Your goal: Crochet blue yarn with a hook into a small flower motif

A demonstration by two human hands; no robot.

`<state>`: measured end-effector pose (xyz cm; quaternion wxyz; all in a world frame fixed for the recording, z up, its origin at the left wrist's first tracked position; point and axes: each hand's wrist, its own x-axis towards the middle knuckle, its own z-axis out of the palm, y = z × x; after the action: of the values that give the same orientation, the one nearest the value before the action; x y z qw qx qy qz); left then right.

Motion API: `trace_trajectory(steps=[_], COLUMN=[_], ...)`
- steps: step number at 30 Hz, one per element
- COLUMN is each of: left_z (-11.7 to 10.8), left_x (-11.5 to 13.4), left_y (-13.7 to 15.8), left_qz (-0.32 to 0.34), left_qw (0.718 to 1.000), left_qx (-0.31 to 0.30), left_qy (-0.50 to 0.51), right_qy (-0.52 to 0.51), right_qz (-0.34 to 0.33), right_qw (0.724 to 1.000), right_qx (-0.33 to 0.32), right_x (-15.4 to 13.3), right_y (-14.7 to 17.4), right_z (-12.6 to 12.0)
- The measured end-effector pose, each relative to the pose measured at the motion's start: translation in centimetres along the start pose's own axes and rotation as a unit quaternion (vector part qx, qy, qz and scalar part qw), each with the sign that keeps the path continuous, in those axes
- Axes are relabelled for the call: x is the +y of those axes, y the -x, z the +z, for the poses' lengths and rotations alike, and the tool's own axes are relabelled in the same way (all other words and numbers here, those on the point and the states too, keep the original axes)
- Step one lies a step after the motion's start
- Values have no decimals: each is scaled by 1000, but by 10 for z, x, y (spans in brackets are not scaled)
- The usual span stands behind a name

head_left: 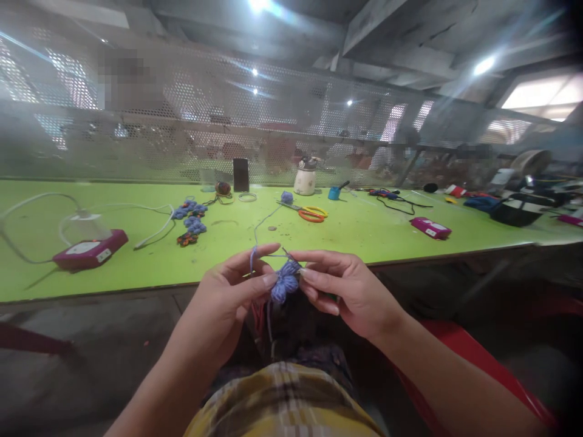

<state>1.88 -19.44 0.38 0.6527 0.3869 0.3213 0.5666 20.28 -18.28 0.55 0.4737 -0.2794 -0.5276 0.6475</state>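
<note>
Between my hands, just off the table's front edge, is a blue crocheted flower [285, 284] with puffy petals. My left hand [241, 282] pinches its left side, and a strand of blue yarn [257, 229] loops round the index finger. That strand runs back across the table to a small blue yarn ball [286, 197]. My right hand [334, 279] is closed at the flower's upper right, gripping a thin crochet hook [285, 250] whose tip shows above the petals. Most of the hook's handle is hidden by the fingers.
On the green table [228, 237] lie orange-and-yellow scissors [312, 213], finished blue and orange flowers [194, 224] and purple power strips [93, 247] [430, 227]. Further back stand a phone [241, 175], a white jar [305, 180] and a blue pot [334, 193]. A red stool [455, 358] is at my right.
</note>
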Motion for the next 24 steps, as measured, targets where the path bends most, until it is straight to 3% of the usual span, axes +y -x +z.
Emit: trace_trajectory(steps=[9,15,20,24], left_z=[-2,-4,-4,-2], left_x=[2,7,7,6], left_y=[-1,1,4,8], left_qz=[-19,-16,10,0], left_qw=[1000,998,996,994], left_qx=[-11,-33,-52,-63], left_qy=[-12,-45,-73,-85], right_qy=[36,128,254,372], right_qz=[6,12,-11,-60], right_qw=[999,989,962,918], right_qx=[-21,-71,-104,-121], right_x=[-6,-15,-31,-43], right_y=[2,2,8,14], right_z=[-6,-14,-16,-13])
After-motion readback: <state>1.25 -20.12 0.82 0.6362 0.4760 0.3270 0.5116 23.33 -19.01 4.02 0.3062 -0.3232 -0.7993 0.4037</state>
